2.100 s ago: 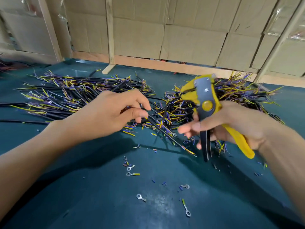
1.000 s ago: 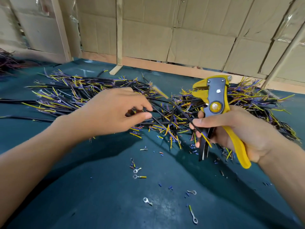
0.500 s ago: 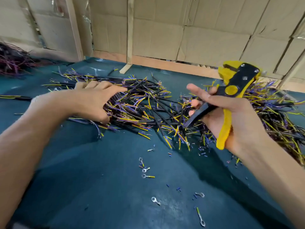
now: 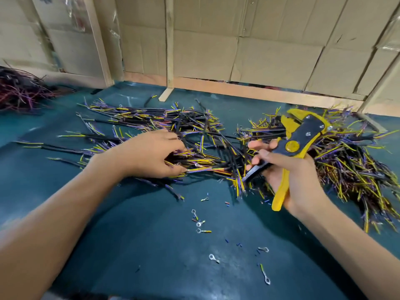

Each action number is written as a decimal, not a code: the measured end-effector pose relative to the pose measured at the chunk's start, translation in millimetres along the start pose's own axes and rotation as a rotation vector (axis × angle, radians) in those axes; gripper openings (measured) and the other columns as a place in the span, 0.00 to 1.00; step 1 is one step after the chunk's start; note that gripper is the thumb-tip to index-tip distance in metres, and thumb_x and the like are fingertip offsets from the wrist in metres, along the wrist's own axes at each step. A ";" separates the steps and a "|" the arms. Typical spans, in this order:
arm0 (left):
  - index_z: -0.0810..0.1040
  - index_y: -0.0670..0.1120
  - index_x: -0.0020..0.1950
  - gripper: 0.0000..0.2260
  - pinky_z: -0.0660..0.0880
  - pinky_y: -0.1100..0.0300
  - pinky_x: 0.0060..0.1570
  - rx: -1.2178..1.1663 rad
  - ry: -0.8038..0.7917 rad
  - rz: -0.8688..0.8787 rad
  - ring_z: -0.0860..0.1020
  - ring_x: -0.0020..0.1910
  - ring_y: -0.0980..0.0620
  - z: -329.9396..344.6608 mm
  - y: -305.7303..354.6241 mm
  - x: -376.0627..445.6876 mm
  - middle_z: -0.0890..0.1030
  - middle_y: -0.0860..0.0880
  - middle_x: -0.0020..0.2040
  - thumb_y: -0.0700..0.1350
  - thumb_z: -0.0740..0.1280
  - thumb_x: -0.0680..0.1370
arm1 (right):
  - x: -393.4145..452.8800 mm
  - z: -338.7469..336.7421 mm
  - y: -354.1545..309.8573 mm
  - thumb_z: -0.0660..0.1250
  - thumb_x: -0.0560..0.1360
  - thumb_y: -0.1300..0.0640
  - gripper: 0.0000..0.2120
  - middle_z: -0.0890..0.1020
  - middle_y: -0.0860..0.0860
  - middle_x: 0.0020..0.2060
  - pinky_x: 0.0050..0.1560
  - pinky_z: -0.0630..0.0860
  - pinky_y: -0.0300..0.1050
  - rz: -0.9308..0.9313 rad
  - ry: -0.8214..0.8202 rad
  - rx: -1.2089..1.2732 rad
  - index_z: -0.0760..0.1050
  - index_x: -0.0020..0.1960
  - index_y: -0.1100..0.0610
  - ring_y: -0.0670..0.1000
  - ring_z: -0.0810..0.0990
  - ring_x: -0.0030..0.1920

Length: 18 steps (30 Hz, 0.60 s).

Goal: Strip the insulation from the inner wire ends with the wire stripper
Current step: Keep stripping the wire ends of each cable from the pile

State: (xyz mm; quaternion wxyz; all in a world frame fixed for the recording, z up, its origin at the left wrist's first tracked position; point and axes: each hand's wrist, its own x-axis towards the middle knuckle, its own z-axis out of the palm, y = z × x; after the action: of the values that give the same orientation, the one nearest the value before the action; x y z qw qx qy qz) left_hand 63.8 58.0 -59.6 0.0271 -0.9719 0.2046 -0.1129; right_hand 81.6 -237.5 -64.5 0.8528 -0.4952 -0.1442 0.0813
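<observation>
Wire stripper sits gripped in the right hand at three o'clock, ready, while the left hand, apart at nine o'clock, pinches cables from the pile, seemingly selecting the next.

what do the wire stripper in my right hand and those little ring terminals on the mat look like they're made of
Wire stripper: yellow handles look like matte plastic or rubbery coating; the dark riveted plates are probably painted or blackened metal. Ring terminals: bare silvery metal, judging by their bright glints. Mat: dark teal, faintly glossy, likely rubber or vinyl.
</observation>
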 end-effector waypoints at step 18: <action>0.81 0.56 0.61 0.13 0.70 0.53 0.67 -0.764 -0.248 -0.198 0.77 0.62 0.58 -19.9 -23.9 -16.8 0.81 0.58 0.60 0.45 0.72 0.79 | 3.6 -3.7 16.6 0.64 0.71 0.69 0.06 0.81 0.63 0.41 0.42 0.79 0.55 0.147 0.006 0.068 0.71 0.43 0.60 0.58 0.77 0.35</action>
State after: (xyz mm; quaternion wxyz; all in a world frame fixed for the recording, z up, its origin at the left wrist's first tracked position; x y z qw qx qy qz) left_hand 53.6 86.5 -41.3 -0.3221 -0.9333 0.1325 0.0869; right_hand 86.3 -231.3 -80.0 0.8614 -0.4753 -0.1022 0.1471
